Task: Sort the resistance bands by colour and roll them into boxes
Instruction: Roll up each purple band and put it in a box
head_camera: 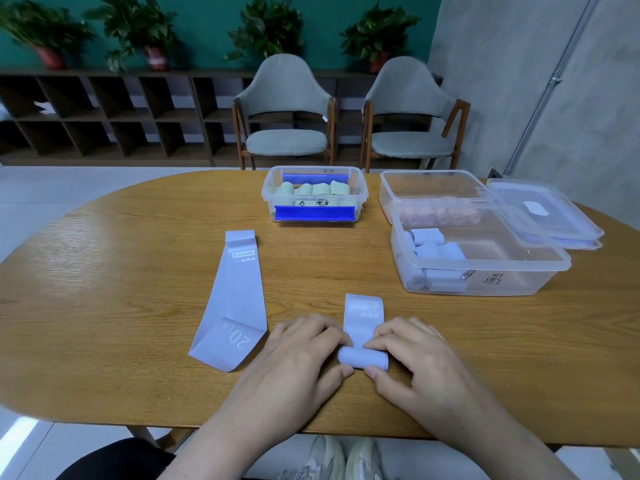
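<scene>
On the wooden table (pixel 104 271) we see boxes filling: green rolls upper centre, lilac rolls at right. Our left hand (pixel 298 351) and right hand (pixel 412 351) pinch a half-rolled lilac band (pixel 363 356); another band (pixel 235 303) lies flat, unrolled, centre-left.

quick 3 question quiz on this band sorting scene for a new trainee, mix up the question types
1. True or false: both the left hand and right hand are on the half-rolled lilac band.
2. Which box holds the green rolls? A) the box with blue clips B) the near right box C) the far right box
3. Fill in: the flat lilac band lying unrolled on the table is printed "20 ___".

Key: 1 true; 2 A; 3 LB
</scene>
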Demonstrator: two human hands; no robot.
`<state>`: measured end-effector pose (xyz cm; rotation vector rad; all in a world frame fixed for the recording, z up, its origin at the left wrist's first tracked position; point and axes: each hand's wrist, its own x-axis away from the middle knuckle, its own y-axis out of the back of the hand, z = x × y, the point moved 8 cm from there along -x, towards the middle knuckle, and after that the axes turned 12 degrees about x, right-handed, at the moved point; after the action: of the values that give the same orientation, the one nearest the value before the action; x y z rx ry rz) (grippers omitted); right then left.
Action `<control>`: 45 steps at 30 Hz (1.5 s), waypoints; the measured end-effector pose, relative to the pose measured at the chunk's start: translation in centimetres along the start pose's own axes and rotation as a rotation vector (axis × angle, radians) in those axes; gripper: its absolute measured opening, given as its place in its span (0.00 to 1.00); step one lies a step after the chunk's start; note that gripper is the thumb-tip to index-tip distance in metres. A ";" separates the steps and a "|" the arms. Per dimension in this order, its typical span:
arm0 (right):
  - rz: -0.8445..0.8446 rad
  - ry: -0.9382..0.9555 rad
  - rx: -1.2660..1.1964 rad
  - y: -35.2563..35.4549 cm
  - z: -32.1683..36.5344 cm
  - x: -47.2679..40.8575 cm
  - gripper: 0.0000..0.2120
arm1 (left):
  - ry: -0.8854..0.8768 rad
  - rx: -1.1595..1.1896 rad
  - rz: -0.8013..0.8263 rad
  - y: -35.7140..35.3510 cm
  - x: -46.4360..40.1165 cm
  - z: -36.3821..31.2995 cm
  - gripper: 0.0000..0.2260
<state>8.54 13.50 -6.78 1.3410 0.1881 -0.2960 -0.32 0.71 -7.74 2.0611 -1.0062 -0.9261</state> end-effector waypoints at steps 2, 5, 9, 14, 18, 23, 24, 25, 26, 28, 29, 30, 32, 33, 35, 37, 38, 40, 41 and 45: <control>0.000 -0.006 -0.001 0.0 -0.1 -0.1 0.08 | 0.002 -0.001 -0.005 0.0 0.0 0.0 0.09; -0.004 -0.002 0.001 0.0 -0.1 -0.1 0.07 | 0.002 -0.009 -0.005 0.0 0.0 0.0 0.09; -0.013 0.003 -0.007 0.1 -0.1 -0.1 0.06 | 0.003 0.012 -0.006 0.1 0.1 0.0 0.12; -0.022 0.008 -0.019 0.1 -0.1 -0.1 0.07 | 0.002 0.011 -0.004 0.2 0.0 -0.2 0.08; -0.035 0.004 -0.034 0.2 -0.2 -0.1 0.08 | 0.010 0.007 0.009 0.1 0.0 -0.1 0.10; -0.044 0.023 -0.026 0.2 -0.1 0.0 0.06 | 0.019 0.017 0.020 0.2 0.0 -0.1 0.11; -0.045 0.024 -0.026 0.2 -0.1 0.0 0.06 | 0.019 0.019 0.018 0.2 0.0 -0.1 0.11; -0.047 0.022 -0.028 0.2 -0.2 0.0 0.07 | 0.020 0.022 0.014 0.2 0.0 -0.1 0.10; -0.051 0.019 -0.031 0.2 -0.2 0.0 0.08 | 0.022 0.024 0.011 0.3 0.0 -0.1 0.10; -0.053 0.014 -0.038 0.2 -0.3 0.0 0.10 | 0.022 0.018 0.012 0.2 0.0 -0.1 0.10; -0.052 0.015 -0.038 0.3 -0.3 0.0 0.10 | 0.020 0.015 0.014 0.2 0.0 -0.1 0.11; -0.054 0.018 -0.038 0.3 -0.2 0.0 0.10 | 0.020 0.015 0.016 0.2 0.0 -0.1 0.11; -0.063 0.018 -0.042 0.4 -0.2 -0.1 0.08 | 0.022 0.028 0.016 0.2 0.0 -0.1 0.11; -0.067 0.018 -0.041 0.4 -0.1 -0.1 0.08 | 0.023 0.033 0.016 0.3 0.0 -0.2 0.12; -0.070 0.022 -0.030 0.5 -0.1 -0.1 0.08 | 0.021 0.038 0.014 0.3 0.0 -0.2 0.12; -0.064 0.019 -0.033 0.4 -0.1 0.0 0.10 | 0.021 0.038 0.007 0.4 0.0 -0.2 0.11; -0.062 0.016 -0.038 0.5 -0.1 0.0 0.11 | 0.022 0.034 0.003 0.3 0.0 -0.2 0.11; -0.058 0.014 -0.045 0.5 -0.2 -0.1 0.12 | 0.019 0.028 -0.003 0.3 -0.1 -0.2 0.11; -0.058 0.016 -0.046 0.5 -0.1 -0.1 0.11 | 0.017 0.030 -0.005 0.3 0.0 -0.3 0.11; -0.068 0.021 -0.045 0.6 0.0 -0.1 0.09 | 0.011 0.055 -0.007 0.5 0.0 -0.3 0.09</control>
<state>8.68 13.66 -6.16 1.2956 0.2570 -0.3333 -0.21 0.57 -7.20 2.1146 -1.0299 -0.8993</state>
